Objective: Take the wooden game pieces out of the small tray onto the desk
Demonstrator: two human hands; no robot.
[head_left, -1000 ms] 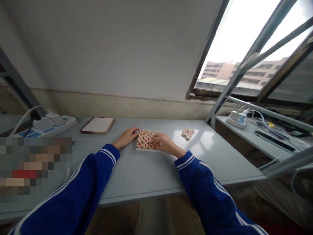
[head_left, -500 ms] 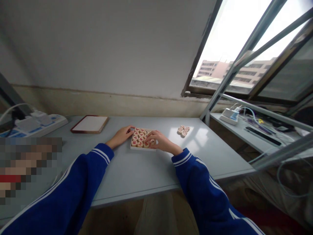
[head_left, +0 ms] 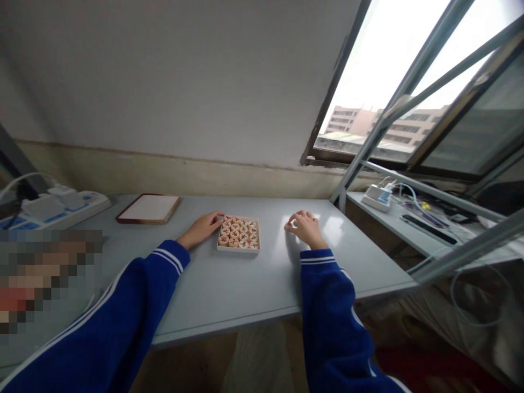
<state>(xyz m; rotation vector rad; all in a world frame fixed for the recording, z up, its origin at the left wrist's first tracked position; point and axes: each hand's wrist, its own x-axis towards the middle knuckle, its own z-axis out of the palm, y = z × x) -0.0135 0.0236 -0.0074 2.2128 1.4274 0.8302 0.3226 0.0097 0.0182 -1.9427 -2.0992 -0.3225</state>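
White and low-walled, the tray (head_left: 238,250) sits on the grey desk (head_left: 229,286), filled with round, pale pieces (head_left: 243,237) in close rows. They lie face up, each with a character on it: those toward the tray's left side are marked in red, those toward its right side in a darker colour. The writing is too small for me to read. My left hand (head_left: 202,228) is at the tray's left edge, thumb and forefinger slightly apart, close against the rim near the back corner. My right hand (head_left: 308,226) is well to the right of the tray, thumb and forefinger curled toward each other; I cannot tell whether they are clamped on anything. To the tray's left and farther back lies a flat panel (head_left: 149,208) with a white face and reddish-brown rim. Farther left of the tray, a white power strip (head_left: 84,205) with blue patches holds plugs.
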